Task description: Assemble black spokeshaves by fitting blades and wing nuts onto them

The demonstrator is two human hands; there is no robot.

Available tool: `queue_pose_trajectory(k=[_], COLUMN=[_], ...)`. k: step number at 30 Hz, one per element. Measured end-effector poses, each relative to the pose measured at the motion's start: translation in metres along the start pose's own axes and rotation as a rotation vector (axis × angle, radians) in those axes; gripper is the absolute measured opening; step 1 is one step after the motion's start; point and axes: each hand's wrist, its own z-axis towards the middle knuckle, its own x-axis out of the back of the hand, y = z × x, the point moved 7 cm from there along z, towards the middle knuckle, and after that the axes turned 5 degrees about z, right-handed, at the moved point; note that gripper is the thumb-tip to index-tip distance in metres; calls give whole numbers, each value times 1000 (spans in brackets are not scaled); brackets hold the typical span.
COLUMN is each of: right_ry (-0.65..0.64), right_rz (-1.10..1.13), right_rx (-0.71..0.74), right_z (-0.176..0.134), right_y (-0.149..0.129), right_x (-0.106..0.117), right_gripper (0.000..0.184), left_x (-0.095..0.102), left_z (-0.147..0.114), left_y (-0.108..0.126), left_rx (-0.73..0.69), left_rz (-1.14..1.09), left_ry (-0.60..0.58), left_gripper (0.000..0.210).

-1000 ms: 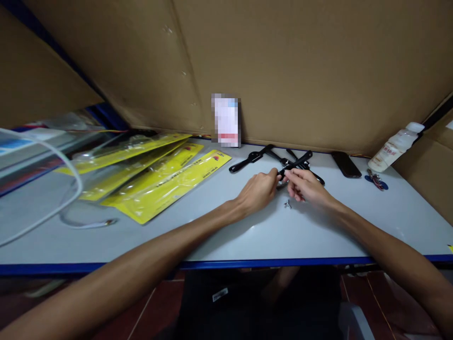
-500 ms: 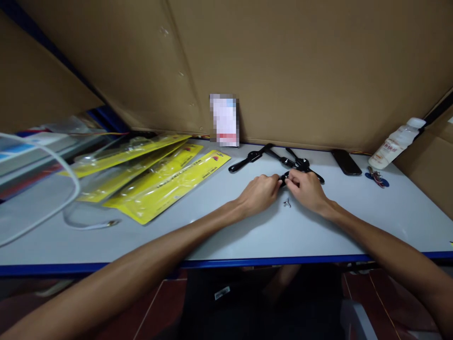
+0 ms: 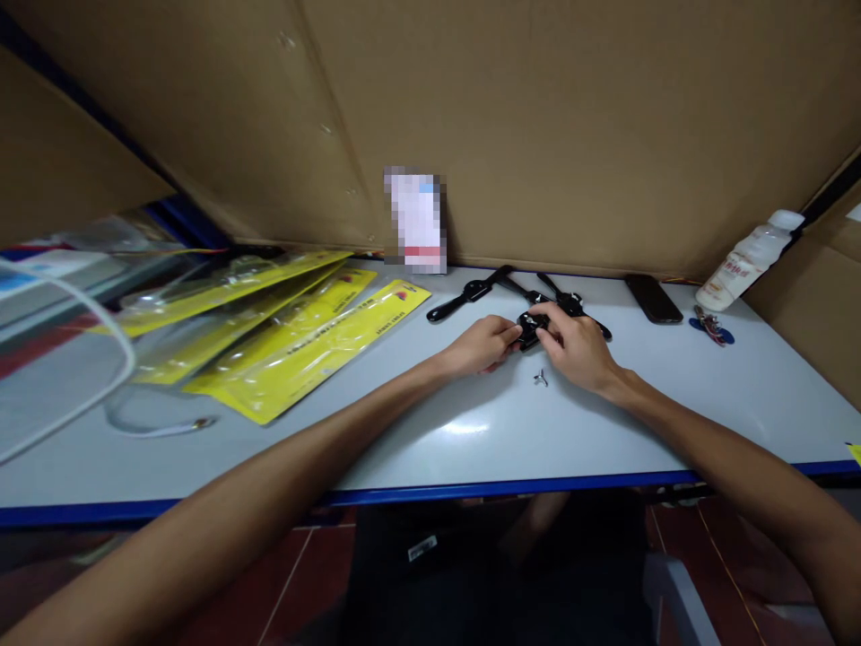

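Note:
Near the middle of the table, a black spokeshave (image 3: 530, 330) is held between my hands, its centre body showing and its ends covered. My left hand (image 3: 485, 345) is closed round its left end, thumb on top. My right hand (image 3: 579, 348) grips it from the right, with the fingers over the top and the thumb at the near side. A small silver metal piece with several prongs (image 3: 541, 378) lies on the table just below the spokeshave. Behind my hands lie another spokeshave (image 3: 476, 289) and several more black ones (image 3: 570, 303), partly overlapping and partly hidden by my right hand.
Yellow blister packs (image 3: 316, 345) lie fanned out at the left, near a white cable (image 3: 121, 332). A pixelated card (image 3: 418, 224) leans on the cardboard wall (image 3: 538, 135). A dark phone (image 3: 652, 299), a bottle (image 3: 746, 262) and a small wired part (image 3: 713, 327) are at the right.
My right fingers have shifted from a tight pinch to a looser grip over the spokeshave, whose body now shows more. The whole view has moved slightly.

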Motion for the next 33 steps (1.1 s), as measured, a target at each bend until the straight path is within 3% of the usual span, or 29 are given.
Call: queue_pose_trajectory(k=[5,11,16,21,26,31,33], right_ry=[-50,14,-45,1,-64,-13,-24], right_rz=[-16,-148,-51,-149,-36,-131,-108], right_rx=[28,-21,95,9,95,-5,26], right_z=[0,3,2,2,2,3,3], right_y=[-2,5,-2,6,0,8,7], right_x=[-2,3,1,4,1,6,5], right_gripper=[31,32,38,35,41,37,41], left_x=[-1,-1,-1,0,0,0,1], left_z=[0,0,1,0,-1,-1,0], left_y=[-1,-1,-1,-2,0,-1,-1], left_rx=[26,35,30,35,39,40,37], left_rz=[-47,-49,-36,-25,-11,-4,0], left_ry=[-19,-16,-16,-9,-8,-4,1], left_gripper=[34,34,32,32,31,30,30])
